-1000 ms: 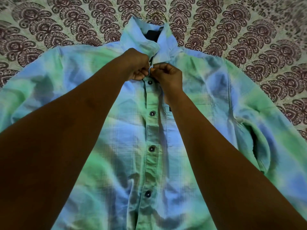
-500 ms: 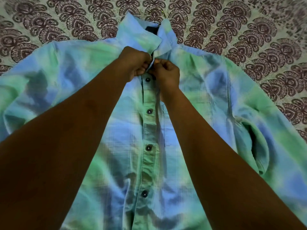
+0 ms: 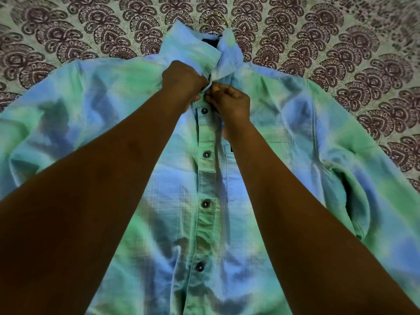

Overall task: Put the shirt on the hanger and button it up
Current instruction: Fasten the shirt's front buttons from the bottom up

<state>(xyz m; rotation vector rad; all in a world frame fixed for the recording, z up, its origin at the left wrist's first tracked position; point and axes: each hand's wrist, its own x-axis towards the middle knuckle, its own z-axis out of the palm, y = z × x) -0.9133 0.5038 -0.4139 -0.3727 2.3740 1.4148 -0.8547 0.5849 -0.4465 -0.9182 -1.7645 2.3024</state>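
A blue and green tie-dye shirt (image 3: 284, 123) lies face up on a patterned bedspread, collar (image 3: 193, 47) at the far end. Several dark buttons (image 3: 206, 154) down the front placket are fastened. My left hand (image 3: 181, 81) grips the left edge of the placket just under the collar. My right hand (image 3: 231, 102) pinches the right edge at the same spot, fingertips meeting those of the left hand. A thin metal hanger hook (image 3: 223, 18) shows faintly above the collar; the hanger body is hidden inside the shirt.
The bedspread (image 3: 352, 42) with a dark purple paisley print covers the whole surface around the shirt. The right sleeve (image 3: 363, 201) is folded along the shirt's side. My two forearms cross much of the lower view.
Both hands stay at the top of the placket. The right hand has opened slightly and shifted its fingertips on the fabric; the collar has tilted a little.
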